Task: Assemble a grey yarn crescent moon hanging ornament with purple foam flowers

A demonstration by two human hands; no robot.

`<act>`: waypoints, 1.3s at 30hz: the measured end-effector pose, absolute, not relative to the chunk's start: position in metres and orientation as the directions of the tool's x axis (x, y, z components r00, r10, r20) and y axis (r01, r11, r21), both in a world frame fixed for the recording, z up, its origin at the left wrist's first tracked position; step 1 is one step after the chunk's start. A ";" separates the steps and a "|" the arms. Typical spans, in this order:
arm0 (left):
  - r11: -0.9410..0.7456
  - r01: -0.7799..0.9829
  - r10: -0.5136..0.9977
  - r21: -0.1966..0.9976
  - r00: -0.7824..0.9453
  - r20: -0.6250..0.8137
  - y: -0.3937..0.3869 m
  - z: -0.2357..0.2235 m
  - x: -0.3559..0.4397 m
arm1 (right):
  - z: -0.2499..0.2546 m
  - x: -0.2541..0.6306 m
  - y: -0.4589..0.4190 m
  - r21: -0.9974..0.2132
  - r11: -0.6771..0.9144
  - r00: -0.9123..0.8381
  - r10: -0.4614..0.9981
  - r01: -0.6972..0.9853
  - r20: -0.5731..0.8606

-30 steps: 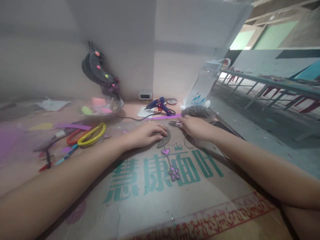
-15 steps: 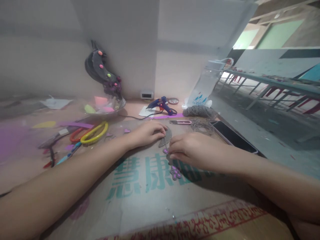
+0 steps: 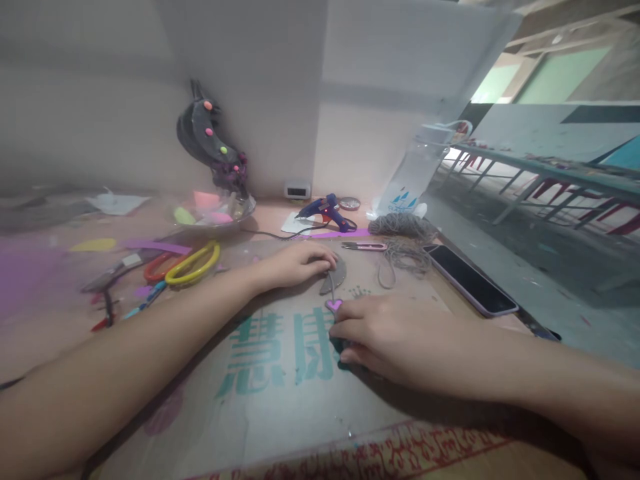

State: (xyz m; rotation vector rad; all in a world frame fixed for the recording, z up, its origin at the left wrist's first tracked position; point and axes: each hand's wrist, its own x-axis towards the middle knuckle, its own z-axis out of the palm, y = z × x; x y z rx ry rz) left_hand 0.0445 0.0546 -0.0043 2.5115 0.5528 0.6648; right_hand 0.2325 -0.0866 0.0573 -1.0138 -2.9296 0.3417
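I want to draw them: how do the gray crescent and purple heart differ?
The gray crescent shows no purple; the purple heart is gray-edged. The gray crescent looks bigger than the purple heart. The left hand is at the gray crescent, the right hand at the purple heart. Both look flat.

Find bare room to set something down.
Free: front cardboard, between left forearm, right hand and red print, bar tiny specks; sliver between right hand and phone. Crowded: left around yellow handle; back around glue gun, snips, yarn.
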 end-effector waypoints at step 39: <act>-0.862 0.300 0.457 0.408 0.810 0.369 0.055 -0.006 0.046 | 0.058 0.280 0.008 -0.166 0.373 -0.354 0.926 0.913 0.133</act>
